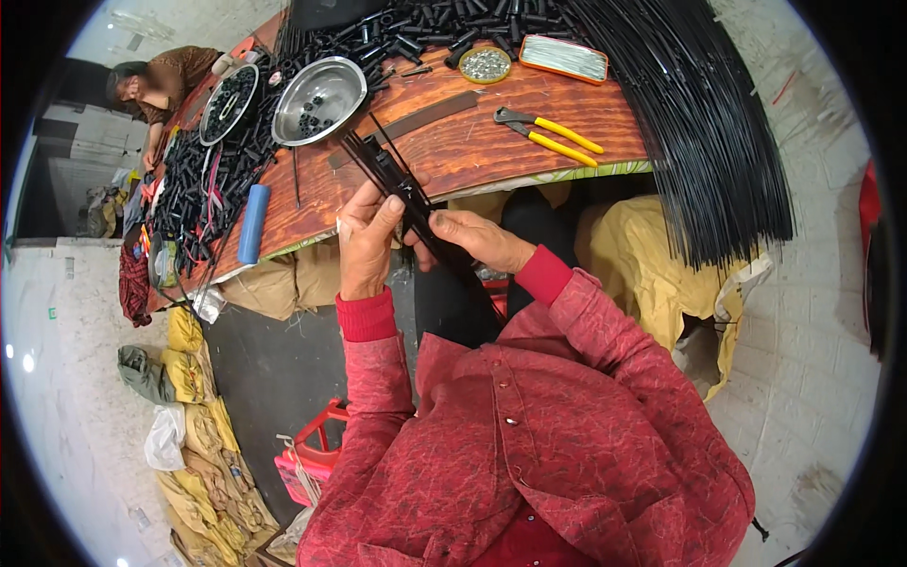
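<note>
From the head camera, looking down over red sleeves, the left hand point(364, 241) is clenched around a thin bundle of black rods point(392, 180), thumb pressed against it. The right hand point(477, 238) grips the same bundle lower down, fingers curled under it. The rods slant up and away from the hands, their far ends reaching over the edge of the wooden table point(472, 142), close to a steel bowl point(318, 99). Yellow-handled pincers point(553, 135) lie on the bare wood to the right, well apart from the hands. A blue cylinder point(253, 223) rests near the table's left edge. A thick sheaf of long black rods point(699, 123) hangs off the right end. Another person point(156, 80) sits at the far left corner.
</note>
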`<state>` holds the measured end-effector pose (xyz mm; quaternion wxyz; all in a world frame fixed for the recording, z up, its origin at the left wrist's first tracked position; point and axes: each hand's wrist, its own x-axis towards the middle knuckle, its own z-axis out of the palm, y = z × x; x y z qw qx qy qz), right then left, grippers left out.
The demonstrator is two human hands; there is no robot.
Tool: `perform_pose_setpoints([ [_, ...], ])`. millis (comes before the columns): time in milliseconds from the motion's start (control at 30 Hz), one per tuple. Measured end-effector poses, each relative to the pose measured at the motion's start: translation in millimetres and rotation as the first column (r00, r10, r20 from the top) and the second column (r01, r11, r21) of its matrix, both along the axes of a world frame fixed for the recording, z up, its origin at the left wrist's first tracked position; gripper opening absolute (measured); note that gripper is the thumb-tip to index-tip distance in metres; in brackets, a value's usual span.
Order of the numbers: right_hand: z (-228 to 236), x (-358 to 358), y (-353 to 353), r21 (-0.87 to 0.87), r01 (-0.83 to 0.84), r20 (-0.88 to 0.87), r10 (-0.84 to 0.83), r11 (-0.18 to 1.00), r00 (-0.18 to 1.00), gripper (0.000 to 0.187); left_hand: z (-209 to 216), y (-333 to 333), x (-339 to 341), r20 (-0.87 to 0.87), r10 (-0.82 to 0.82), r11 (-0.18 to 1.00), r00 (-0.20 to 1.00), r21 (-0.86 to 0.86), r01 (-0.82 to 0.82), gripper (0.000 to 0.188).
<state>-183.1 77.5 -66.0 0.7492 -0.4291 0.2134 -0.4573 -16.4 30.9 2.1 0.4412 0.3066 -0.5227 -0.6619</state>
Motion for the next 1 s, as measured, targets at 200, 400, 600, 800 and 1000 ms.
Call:
perform_pose_setpoints([
  [200,51.7,-24.5,3.8,-0.52,0.418,-0.51,-0.664,0.745,0.547,0.023,-1.5,2.3,-4.7,-0.018,0.054,0.997,0.998,-0.058,-0.055,0.034],
  [400,94.5,-17.2,-8.9,-0.752,0.503,-0.264,-0.894,0.426,0.361,0.018,-7.1,1.4,-10.9,-0.046,0.086,0.995,0.995,-0.048,-0.088,0.032],
  [600,99.9,-20.1,-10.9,-0.72,0.475,-0.35,-0.856,0.506,0.382,0.015,-5.2,0.8,-13.3,-0.089,0.09,0.996,0.992,-0.02,-0.092,0.031],
  [800,88.4,-24.6,-14.5,-0.586,0.533,-0.385,-0.789,0.61,0.479,0.013,-10.8,-3.3,-7.9,-0.124,0.086,0.996,0.989,0.02,-0.084,0.032],
  [1000,70.2,-26.1,-34.5,-0.349,0.542,-0.369,-0.644,0.764,0.67,0.013,-8.5,-1.8,-12.9,-0.098,0.054,0.998,0.994,0.025,-0.052,0.042],
])
